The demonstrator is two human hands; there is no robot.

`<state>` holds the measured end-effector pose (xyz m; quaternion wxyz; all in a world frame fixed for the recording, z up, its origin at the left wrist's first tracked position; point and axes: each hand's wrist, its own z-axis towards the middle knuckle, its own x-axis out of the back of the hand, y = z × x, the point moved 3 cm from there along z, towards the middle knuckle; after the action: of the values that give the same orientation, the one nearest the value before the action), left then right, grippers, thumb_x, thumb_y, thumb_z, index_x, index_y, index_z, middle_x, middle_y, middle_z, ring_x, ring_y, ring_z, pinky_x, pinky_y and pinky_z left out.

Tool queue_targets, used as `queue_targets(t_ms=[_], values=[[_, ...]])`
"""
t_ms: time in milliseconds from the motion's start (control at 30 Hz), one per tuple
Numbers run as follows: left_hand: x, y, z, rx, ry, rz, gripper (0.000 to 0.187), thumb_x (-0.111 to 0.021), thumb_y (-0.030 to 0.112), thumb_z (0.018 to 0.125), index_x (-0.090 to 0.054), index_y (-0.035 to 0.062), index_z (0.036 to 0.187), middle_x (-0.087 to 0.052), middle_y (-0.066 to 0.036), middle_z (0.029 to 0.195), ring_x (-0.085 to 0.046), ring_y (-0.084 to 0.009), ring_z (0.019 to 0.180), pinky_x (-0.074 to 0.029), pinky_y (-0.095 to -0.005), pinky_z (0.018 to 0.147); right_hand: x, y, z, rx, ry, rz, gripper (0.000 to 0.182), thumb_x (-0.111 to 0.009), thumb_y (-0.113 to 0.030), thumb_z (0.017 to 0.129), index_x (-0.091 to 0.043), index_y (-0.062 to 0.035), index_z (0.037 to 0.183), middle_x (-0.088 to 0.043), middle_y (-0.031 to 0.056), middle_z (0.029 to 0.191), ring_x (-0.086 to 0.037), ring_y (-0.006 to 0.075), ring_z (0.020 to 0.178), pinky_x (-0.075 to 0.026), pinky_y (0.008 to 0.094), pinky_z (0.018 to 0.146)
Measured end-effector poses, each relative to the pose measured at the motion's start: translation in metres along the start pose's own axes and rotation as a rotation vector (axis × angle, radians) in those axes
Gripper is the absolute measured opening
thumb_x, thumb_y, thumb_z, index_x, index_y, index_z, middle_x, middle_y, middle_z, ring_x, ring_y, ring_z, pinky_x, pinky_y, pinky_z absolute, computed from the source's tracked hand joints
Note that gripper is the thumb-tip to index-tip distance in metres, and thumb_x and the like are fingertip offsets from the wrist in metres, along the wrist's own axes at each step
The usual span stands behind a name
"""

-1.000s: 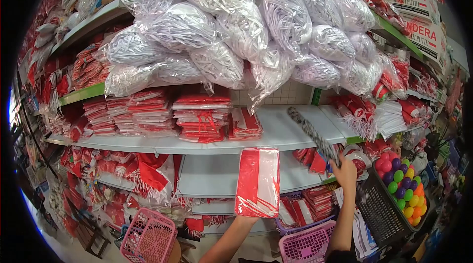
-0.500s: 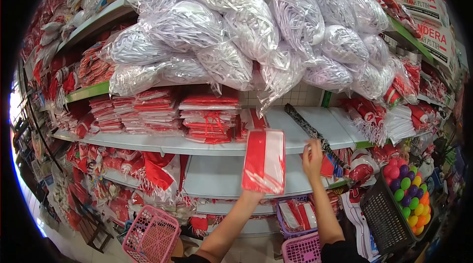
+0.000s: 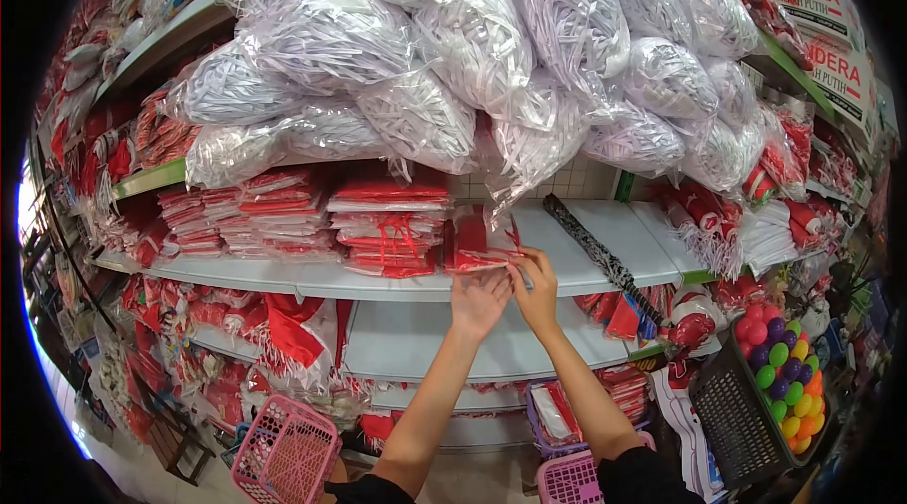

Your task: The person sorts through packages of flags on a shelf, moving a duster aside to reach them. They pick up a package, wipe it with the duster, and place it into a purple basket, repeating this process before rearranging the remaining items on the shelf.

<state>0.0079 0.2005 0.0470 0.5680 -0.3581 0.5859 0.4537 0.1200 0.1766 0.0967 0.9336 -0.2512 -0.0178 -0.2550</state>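
A flat plastic packet with a folded red-and-white flag [image 3: 480, 256] lies at the front of the shelf, right of a tall stack of similar packets [image 3: 392, 230]. My left hand [image 3: 479, 304] is palm up and open, its stretched fingers at the packet's front edge. Close beside it, my right hand [image 3: 538, 291] has its thumb and fingers closed at the packet's right front corner. The fingertips of both hands nearly meet there.
Bulging clear bags of white strips [image 3: 472, 41] overhang the shelf [image 3: 576, 249]. A dark fuzzy rod [image 3: 590, 244] lies slanted at the right. Below are a pink basket [image 3: 286, 452], another pink basket [image 3: 572, 480] and a black basket of colourful balls [image 3: 746, 419].
My left hand has carried a red-and-white packet up to the shelf beside the stack and opened. My right hand has moved left to meet it. The view has shifted slightly.
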Motion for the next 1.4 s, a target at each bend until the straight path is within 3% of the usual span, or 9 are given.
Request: queue_targets(t_ms=[167, 367, 533, 700, 967, 1033, 1167, 1300, 1400], values=[[0.01, 0.005, -0.007, -0.069, 0.103, 0.223, 0.054, -0.03, 0.051, 0.096, -0.037, 0.0097, 0.13, -0.041, -0.014, 0.138, -0.039, -0.0321, 0.128, -0.03, -0.0441, 0.107, -0.028, 0.046, 0.009, -0.089, -0.06, -0.007, 0.015, -0.064, -0.008, 0.079, -0.063, 0.001, 0.091, -0.059, 0.0155, 0.105, -0.058, 0.0332, 0.097, -0.046, 0.0372, 0.084], [0.018, -0.006, -0.016, -0.082, 0.074, 0.442, 0.045, -0.036, 0.04, 0.096, -0.038, 0.0095, 0.129, -0.043, -0.014, 0.137, -0.038, -0.031, 0.129, -0.031, -0.0434, 0.106, -0.012, 0.037, -0.005, -0.103, -0.057, -0.078, 0.028, -0.061, -0.005, 0.078, -0.058, -0.0017, 0.106, -0.05, 0.0182, 0.119, -0.048, 0.0352, 0.112, -0.039, 0.0391, 0.095], [0.062, -0.069, -0.023, 0.136, 0.051, 0.541, 0.042, -0.038, 0.037, 0.095, -0.041, 0.0082, 0.126, -0.046, -0.014, 0.134, -0.045, -0.0301, 0.124, -0.035, -0.0411, 0.103, 0.058, 0.044, -0.097, -0.28, 0.171, -0.177, 0.023, -0.056, -0.001, 0.079, -0.056, 0.0005, 0.102, -0.049, 0.0183, 0.109, -0.048, 0.035, 0.105, -0.038, 0.0392, 0.092], [0.187, -0.158, -0.029, 0.517, 0.198, 0.516, 0.039, -0.039, 0.033, 0.094, -0.04, 0.0091, 0.124, -0.048, -0.013, 0.131, -0.049, -0.0303, 0.119, -0.04, -0.0417, 0.099, 0.129, 0.119, -0.256, -0.651, 0.269, -0.372, 0.021, -0.055, 0.005, 0.07, -0.054, 0.0017, 0.09, -0.048, 0.015, 0.095, -0.049, 0.0306, 0.092, -0.04, 0.0368, 0.086], [0.381, -0.261, -0.063, 0.964, 0.378, 0.506, 0.04, -0.038, 0.035, 0.095, -0.047, 0.0092, 0.124, -0.046, -0.013, 0.135, -0.046, -0.0299, 0.122, -0.035, -0.0443, 0.103, 0.192, 0.222, -0.448, -1.002, -0.212, -0.765, 0.029, -0.062, -0.001, 0.071, -0.055, 0.0007, 0.099, -0.054, 0.0177, 0.103, -0.051, 0.0351, 0.101, -0.04, 0.043, 0.09], [0.407, -0.272, -0.064, 0.976, 0.394, 0.549, 0.041, -0.037, 0.035, 0.095, -0.046, 0.0091, 0.126, -0.045, -0.014, 0.136, -0.046, -0.0302, 0.123, -0.034, -0.0445, 0.104, 0.198, 0.244, -0.473, -0.981, -0.434, -0.934, 0.043, -0.068, -0.011, 0.07, -0.054, -0.0017, 0.11, -0.057, 0.0168, 0.106, -0.053, 0.0336, 0.103, -0.04, 0.0453, 0.092], [0.44, -0.286, -0.057, 0.96, 0.373, 0.577, 0.044, -0.035, 0.037, 0.096, -0.044, 0.0088, 0.128, -0.043, -0.014, 0.138, -0.044, -0.0309, 0.125, -0.033, -0.0445, 0.105, 0.193, 0.265, -0.487, -1.096, -0.696, -1.071, 0.046, -0.069, -0.023, 0.07, -0.054, -0.0056, 0.11, -0.063, 0.0122, 0.098, -0.061, 0.0296, 0.094, -0.043, 0.0425, 0.087], [0.44, -0.294, -0.046, 0.894, 0.337, 0.51, 0.041, -0.036, 0.034, 0.097, -0.043, 0.0091, 0.129, -0.041, -0.012, 0.139, -0.042, -0.0302, 0.127, -0.033, -0.0443, 0.105, 0.185, 0.275, -0.491, -1.278, -0.705, -1.067, 0.026, -0.064, -0.016, 0.072, -0.057, -0.0049, 0.094, -0.065, 0.0151, 0.093, -0.063, 0.031, 0.086, -0.044, 0.0405, 0.082], [0.443, -0.3, -0.045, 0.784, 0.379, 0.603, 0.041, -0.039, 0.031, 0.097, -0.041, 0.0096, 0.131, -0.044, -0.011, 0.134, -0.046, -0.0282, 0.122, -0.034, -0.0429, 0.105, 0.189, 0.27, -0.493, -1.146, -0.477, -1.042, 0.022, -0.063, -0.013, 0.071, -0.057, -0.0032, 0.09, -0.063, 0.0157, 0.087, -0.062, 0.0314, 0.084, -0.043, 0.0402, 0.077]])
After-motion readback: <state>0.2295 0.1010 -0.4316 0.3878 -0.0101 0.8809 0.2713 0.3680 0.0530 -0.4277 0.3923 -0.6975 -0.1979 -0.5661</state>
